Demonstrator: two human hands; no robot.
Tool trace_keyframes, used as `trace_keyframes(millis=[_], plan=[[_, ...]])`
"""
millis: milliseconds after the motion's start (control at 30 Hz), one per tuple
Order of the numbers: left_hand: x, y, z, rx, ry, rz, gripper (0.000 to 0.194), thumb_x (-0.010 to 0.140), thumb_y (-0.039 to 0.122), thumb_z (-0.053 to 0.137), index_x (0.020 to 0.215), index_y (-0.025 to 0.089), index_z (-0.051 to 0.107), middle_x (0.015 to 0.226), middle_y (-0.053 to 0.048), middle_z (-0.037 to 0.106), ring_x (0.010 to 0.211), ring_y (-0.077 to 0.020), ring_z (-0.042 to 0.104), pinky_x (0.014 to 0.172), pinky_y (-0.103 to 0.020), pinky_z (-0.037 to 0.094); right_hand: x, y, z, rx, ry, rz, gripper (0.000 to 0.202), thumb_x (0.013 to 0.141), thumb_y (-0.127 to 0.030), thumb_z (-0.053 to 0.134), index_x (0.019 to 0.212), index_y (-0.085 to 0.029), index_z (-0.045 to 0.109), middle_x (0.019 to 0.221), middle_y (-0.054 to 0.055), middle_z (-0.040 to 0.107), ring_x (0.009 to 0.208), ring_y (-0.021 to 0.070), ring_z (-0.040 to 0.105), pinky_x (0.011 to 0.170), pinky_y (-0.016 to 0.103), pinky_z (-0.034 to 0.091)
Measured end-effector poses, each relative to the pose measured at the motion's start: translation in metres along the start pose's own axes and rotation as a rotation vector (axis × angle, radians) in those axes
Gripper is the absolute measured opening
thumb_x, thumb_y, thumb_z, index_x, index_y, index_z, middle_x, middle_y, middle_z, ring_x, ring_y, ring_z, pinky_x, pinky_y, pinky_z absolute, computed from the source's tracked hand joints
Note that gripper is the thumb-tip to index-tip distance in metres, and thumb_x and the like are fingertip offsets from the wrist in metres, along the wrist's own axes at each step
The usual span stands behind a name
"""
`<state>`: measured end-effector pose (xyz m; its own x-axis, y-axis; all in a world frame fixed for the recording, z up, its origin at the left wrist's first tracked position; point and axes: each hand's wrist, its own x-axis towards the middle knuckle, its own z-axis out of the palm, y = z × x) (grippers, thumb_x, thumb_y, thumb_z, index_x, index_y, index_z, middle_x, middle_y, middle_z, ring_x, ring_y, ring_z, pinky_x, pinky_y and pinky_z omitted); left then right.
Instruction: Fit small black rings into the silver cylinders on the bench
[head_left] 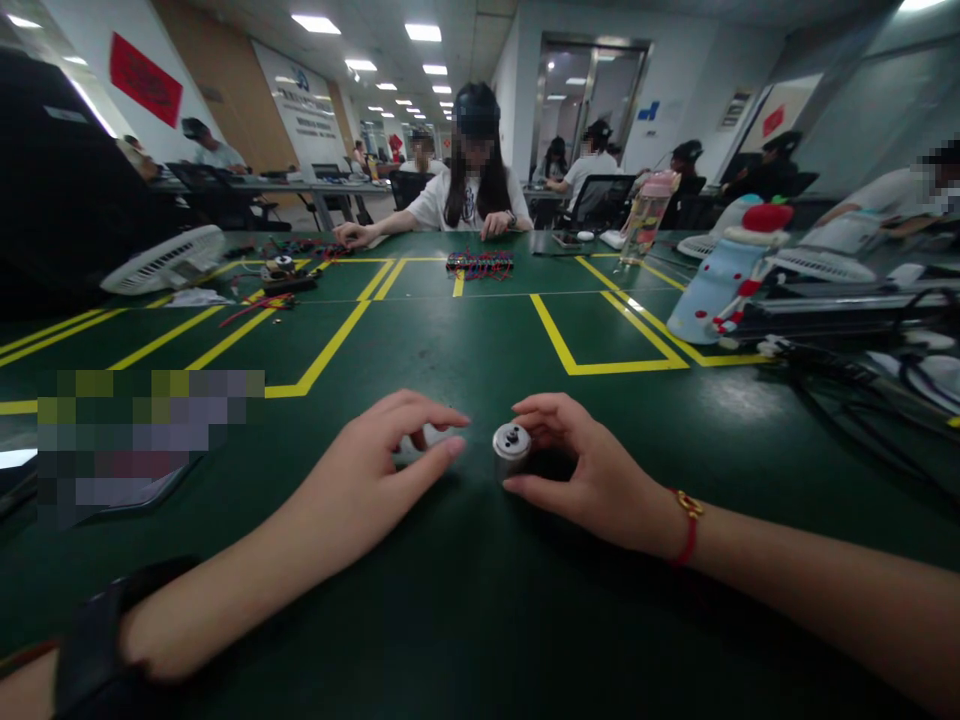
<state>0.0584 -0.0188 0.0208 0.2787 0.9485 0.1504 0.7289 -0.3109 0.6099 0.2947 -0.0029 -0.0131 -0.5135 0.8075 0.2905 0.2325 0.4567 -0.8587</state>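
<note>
One broad green tabletop [450,340], cut off at both sides, smooth, glossy, marked with straight yellow tape [335,345]. At left, a flat item [157,490] mostly masked by pixel blocks, hard to make out. Next, left hand [367,450], thumb and forefinger narrowly apart; cannot tell whether holding anything. Right hand [600,465], curved close around a metal cylinder [510,455]; cannot tell whether gripping. Smaller, that metal cylinder, upright on the tabletop between both hands, silvery, round-topped with dark centre. Smallest, something pale [433,437], mostly hidden behind the left hand, shape unclear
</note>
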Motion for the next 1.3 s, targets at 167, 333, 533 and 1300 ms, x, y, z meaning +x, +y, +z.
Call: trace_keyframes(millis=[167,333,533,1300], plan=[[0.019,0.034,0.015,-0.078,0.013,0.139,0.02,0.086,0.039,0.058,0.096,0.031,0.073,0.1,-0.002,0.063,0.091,-0.0192,0.06,0.074,-0.03,0.048,0.001,0.001,0.001,0.027,0.006,0.014,0.049,0.075,-0.027,0.069,0.118,-0.023,0.044,0.111,0.004,0.061,0.099,0.0128,0.062,0.087,0.032,0.054],[0.022,0.031,0.01,-0.062,0.067,0.081,0.019,0.085,0.04,0.058,0.085,0.029,0.074,0.096,0.0,0.063,0.085,-0.0183,0.06,0.077,-0.032,0.047,0.001,-0.001,-0.001,0.01,0.003,0.021,0.046,0.075,-0.024,0.068,0.116,-0.024,0.048,0.11,0.004,0.062,0.097,0.0136,0.063,0.086,0.033,0.054],[0.022,0.03,0.016,-0.114,0.02,0.127,0.018,0.084,0.04,0.061,0.092,0.03,0.073,0.1,-0.002,0.064,0.093,-0.0198,0.06,0.082,-0.034,0.047,0.001,-0.001,0.0,-0.039,0.002,-0.001,0.042,0.076,-0.024,0.065,0.115,-0.024,0.051,0.105,0.002,0.064,0.09,0.0124,0.063,0.081,0.03,0.054],[0.014,-0.001,0.02,-0.043,-0.036,0.008,0.023,0.083,0.044,0.062,0.094,0.026,0.072,0.096,-0.002,0.067,0.089,-0.021,0.061,0.077,-0.032,0.045,0.0,-0.004,-0.003,-0.124,0.029,0.039,0.038,0.074,-0.024,0.066,0.11,-0.02,0.054,0.103,0.004,0.062,0.088,0.0125,0.06,0.079,0.029,0.052]])
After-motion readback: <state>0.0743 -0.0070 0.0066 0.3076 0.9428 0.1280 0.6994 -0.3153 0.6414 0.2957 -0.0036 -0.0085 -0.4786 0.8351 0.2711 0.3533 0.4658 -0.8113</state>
